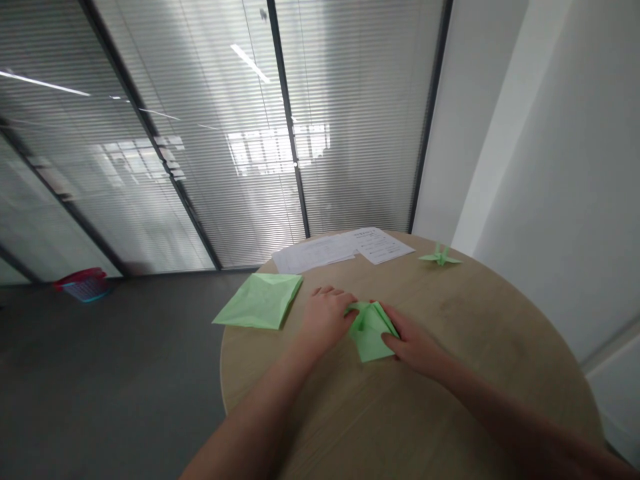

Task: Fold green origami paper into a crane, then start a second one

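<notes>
Between my hands is a partly folded sheet of light green origami paper [373,337], held just over the round table. My left hand [329,312] pinches a flap at its upper left, the fingertips closed on the paper. On the other side, my right hand [407,343] grips the right edge, with the thumb on top and the fingers behind the layers. Several folded layers show near the right fingers. A larger green sheet [263,301], creased, lies left of my left hand and juts past the table's edge.
The round wooden table [475,347] carries printed white papers [383,245] at its far side. A finished green paper crane [440,257] stands at the far right. A red and blue basket [86,285] sits on the floor. Glass partitions with blinds [240,167] rise behind.
</notes>
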{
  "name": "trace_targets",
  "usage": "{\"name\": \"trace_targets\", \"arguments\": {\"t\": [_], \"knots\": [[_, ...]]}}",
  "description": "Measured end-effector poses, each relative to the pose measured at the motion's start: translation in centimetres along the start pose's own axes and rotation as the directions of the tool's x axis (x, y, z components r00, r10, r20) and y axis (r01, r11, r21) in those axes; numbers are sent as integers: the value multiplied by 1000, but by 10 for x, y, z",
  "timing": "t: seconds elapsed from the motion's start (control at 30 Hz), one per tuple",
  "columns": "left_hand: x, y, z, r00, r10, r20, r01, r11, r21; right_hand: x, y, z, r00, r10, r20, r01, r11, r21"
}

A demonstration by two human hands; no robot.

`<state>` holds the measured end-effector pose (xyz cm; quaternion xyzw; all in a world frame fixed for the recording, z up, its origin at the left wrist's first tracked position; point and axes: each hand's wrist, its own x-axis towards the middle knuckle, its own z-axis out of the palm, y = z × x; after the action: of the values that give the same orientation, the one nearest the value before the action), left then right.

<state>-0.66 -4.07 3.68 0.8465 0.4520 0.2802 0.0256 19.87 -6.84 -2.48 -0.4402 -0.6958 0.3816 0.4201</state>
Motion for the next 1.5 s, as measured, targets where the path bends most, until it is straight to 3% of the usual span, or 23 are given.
{"name": "trace_targets", "arguments": {"t": [0.13, 0.27, 0.43, 0.6, 0.73, 0.83, 0.93, 1.03, 1.13, 1.27, 1.5], "knots": [[0, 9, 2, 999, -3, 36, 1, 999, 54, -1, -4, 1, 999, -45, 23, 46, 997, -58], [1, 8, -2, 998, -61, 35, 62, 998, -22, -3, -3, 1, 1000, -12, 24, 13, 999, -46], [3, -8, -11, 999, 8, 31, -1, 977, -215, -3, -5, -2, 977, 173, 122, -193, 965, 177], [5, -32, -5, 999, -19, -32, 2, 883, -469, -2, -9, -7, 973, 181, 140, -217, 927, 307], [6, -42, 4, 993, -108, -46, 65, 833, -549, 0, -8, -10, 975, 195, 102, -219, 907, 360], [5, -37, 1, 995, -56, -79, 15, 893, -449, 1, -8, -10, 979, 187, 86, -206, 898, 389], [4, -20, -6, 993, 80, -82, -93, 982, -166, 0, -7, -8, 979, 178, 101, -203, 904, 375], [3, 0, -10, 990, 137, 16, -138, 985, 108, -1, -5, -3, 978, 167, 126, -201, 915, 349], [3, 11, -8, 988, 118, 104, -141, 958, 252, -2, -1, 0, 975, 154, 159, -199, 923, 330], [3, 13, -4, 991, 76, 106, -108, 936, 336, -2, 1, 2, 972, 151, 180, -200, 933, 299], [5, 12, -3, 999, 2, 48, -18, 944, 328, -1, -4, 3, 972, 163, 170, -204, 942, 265]]}}
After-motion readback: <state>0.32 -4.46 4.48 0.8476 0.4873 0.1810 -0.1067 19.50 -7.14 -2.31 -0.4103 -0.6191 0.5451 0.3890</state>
